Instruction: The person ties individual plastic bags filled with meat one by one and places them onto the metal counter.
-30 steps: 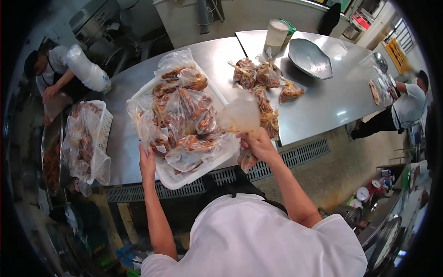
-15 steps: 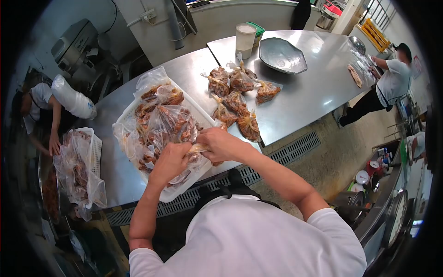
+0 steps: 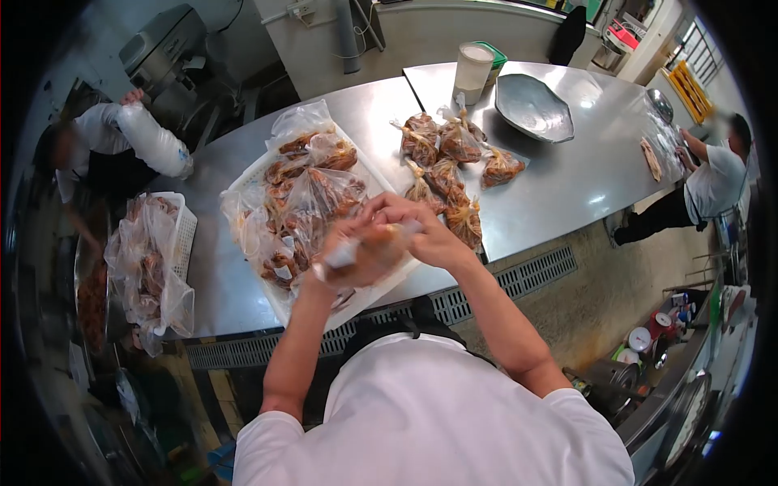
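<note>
Far to the left of both grips, a co-worker (image 3: 121, 166) leaned over beside a smaller basket (image 3: 185, 235), whose walls seemed to keep the bulging plastic from spilling. Just beyond and left of the grips, a white crate (image 3: 374, 172) held filled bags (image 3: 324, 193) heaped loosely, likely set there for short reach. The left grip (image 3: 336, 247) met the blurred bag (image 3: 374, 257) over the crate's near edge; whether its fingers were closed, I could not tell. The right grip (image 3: 425, 236) was clamped on that bag near its gathered end, presumably to control the neck. Just beyond the right grip, knotted bags (image 3: 447, 176) sat clustered on the tabletop (image 3: 559, 178), probably grouped to stay within reach. Farther right, a grey dish (image 3: 535, 109) lay well apart.
</note>
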`<act>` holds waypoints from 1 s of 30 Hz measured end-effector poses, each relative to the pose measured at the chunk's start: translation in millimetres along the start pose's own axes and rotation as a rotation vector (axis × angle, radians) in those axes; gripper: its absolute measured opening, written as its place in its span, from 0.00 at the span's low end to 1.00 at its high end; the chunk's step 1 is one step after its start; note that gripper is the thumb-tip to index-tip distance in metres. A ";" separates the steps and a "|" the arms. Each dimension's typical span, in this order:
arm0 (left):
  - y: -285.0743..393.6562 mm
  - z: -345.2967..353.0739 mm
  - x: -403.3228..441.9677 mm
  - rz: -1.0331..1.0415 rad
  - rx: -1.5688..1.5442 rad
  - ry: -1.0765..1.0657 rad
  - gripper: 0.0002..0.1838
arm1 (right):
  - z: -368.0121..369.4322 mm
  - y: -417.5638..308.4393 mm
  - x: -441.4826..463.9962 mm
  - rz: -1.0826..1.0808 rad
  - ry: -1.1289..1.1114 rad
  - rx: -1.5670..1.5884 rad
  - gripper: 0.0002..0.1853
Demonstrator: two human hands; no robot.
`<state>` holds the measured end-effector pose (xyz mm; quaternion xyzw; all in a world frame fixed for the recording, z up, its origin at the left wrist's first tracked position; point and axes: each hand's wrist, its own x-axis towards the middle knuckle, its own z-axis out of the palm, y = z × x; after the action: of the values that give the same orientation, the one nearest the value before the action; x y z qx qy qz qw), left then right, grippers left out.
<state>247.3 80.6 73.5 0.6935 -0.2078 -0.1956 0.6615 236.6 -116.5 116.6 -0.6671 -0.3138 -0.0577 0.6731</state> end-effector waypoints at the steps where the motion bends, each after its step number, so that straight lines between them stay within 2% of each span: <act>1: 12.1 -14.3 7.0 -0.003 -0.247 0.004 0.20 | 2.0 3.4 -4.0 0.109 0.083 0.135 0.05; 2: 22.8 -21.4 10.2 -0.003 -0.494 0.008 0.21 | 0.9 6.2 -7.7 0.105 0.079 0.136 0.05; 3: 29.8 -19.2 8.4 -0.003 -0.493 0.012 0.21 | 0.5 6.6 -11.6 0.306 0.163 -0.096 0.04; 4: 36.6 -13.3 7.2 0.084 -0.220 0.080 0.23 | 2.0 8.5 -15.0 0.504 0.246 -0.332 0.04; 5: 43.0 -5.9 6.7 0.168 0.054 0.146 0.25 | 8.0 20.5 -19.7 0.514 0.341 -0.159 0.04; 6: 50.1 4.3 5.0 0.167 0.053 0.148 0.25 | 13.6 15.1 -19.3 0.514 0.339 -0.158 0.04; 8: 59.5 28.6 2.8 0.371 0.719 0.318 0.29 | 22.0 0.4 -13.9 0.557 0.560 0.042 0.05; 9: 54.6 36.7 4.6 0.420 0.805 0.403 0.31 | 25.0 4.3 -13.1 0.558 0.557 0.043 0.05; 11: 47.2 46.7 8.3 0.489 0.801 0.474 0.28 | 30.1 15.0 -16.2 0.439 0.630 0.208 0.07; 12: 44.8 49.0 9.2 0.561 0.795 0.543 0.26 | 29.8 16.2 -19.2 0.441 0.631 0.208 0.07; 13: 42.7 48.7 9.0 0.559 0.795 0.544 0.26 | 28.1 16.8 -22.7 0.446 0.628 0.236 0.06; 15: 39.6 44.1 8.1 0.573 0.824 0.603 0.17 | 24.9 14.7 -28.0 0.466 0.605 0.297 0.06; 16: 35.9 40.6 8.2 0.570 0.826 0.604 0.17 | 21.3 13.8 -30.8 0.468 0.603 0.299 0.06; 18: 29.6 32.9 11.3 0.229 0.325 0.527 0.11 | 9.5 12.1 -36.6 0.565 0.391 0.201 0.07; 19: 31.0 31.4 11.7 0.200 0.162 0.473 0.08 | -0.8 12.4 -40.1 0.565 0.396 0.201 0.07; 21: 22.0 32.5 17.4 0.230 0.130 0.437 0.08 | -16.7 13.9 -42.9 0.520 0.131 0.432 0.08; 23: 14.7 35.7 17.6 0.260 0.094 0.403 0.08 | -17.0 12.3 -46.9 0.551 0.125 0.453 0.08; 24: 23.2 41.6 14.0 0.315 0.352 0.393 0.08 | -17.3 10.6 -48.7 0.582 0.114 0.472 0.09; 25: 30.7 47.7 11.1 0.369 0.609 0.382 0.08 | -13.6 13.6 -54.4 0.537 0.198 0.421 0.10; 26: 34.2 54.5 7.4 0.368 0.605 0.386 0.08 | -10.8 14.3 -62.8 0.540 0.195 0.418 0.10; 29: 44.8 62.0 -1.8 0.232 0.322 0.170 0.11 | -3.8 11.2 -83.8 0.428 0.452 -0.086 0.13; 30: 39.6 62.0 -1.3 0.225 0.326 0.182 0.11 | 2.7 4.4 -86.7 0.430 0.441 -0.078 0.13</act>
<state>211.2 27.9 110.1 0.7783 -0.2524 -0.0209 0.5745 168.7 -143.0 69.2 -0.7151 -0.0097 -0.0694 0.6955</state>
